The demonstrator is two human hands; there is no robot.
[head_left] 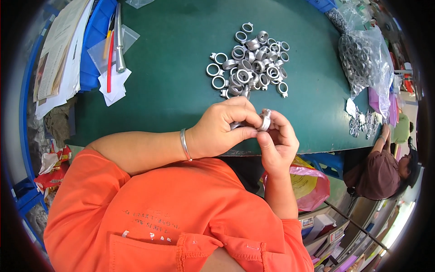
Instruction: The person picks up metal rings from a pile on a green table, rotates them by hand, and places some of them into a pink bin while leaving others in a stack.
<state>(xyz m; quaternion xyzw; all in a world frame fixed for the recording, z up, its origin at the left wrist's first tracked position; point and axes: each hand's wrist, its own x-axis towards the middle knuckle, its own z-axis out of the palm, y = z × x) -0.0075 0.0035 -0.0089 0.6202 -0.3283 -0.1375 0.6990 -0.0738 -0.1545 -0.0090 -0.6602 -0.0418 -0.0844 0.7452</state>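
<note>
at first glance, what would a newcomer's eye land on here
The heap of gray metal rings on the green table, beyond the hands, would probably draw the eye first. Next might come the bright orange shirt across the lower view, then the single ring held between the left hand and right hand.

Bright enough in here; light soft, fairly even across green table (pixel 163 54). Harshest glare, to my eye, at lower right rim: white patch (pixel 403 222), washed out. Small glints on pile of metal rings (pixel 261 55), paler sheen on clear plastic bag (pixel 364 59). Shadows around rings faint. Orange shirt (pixel 149 190) vivid, darker in folds. Middle reasonably crisp; far right background softer. Blue frame (pixel 23 113) at left bows; corners sink to black.
</note>
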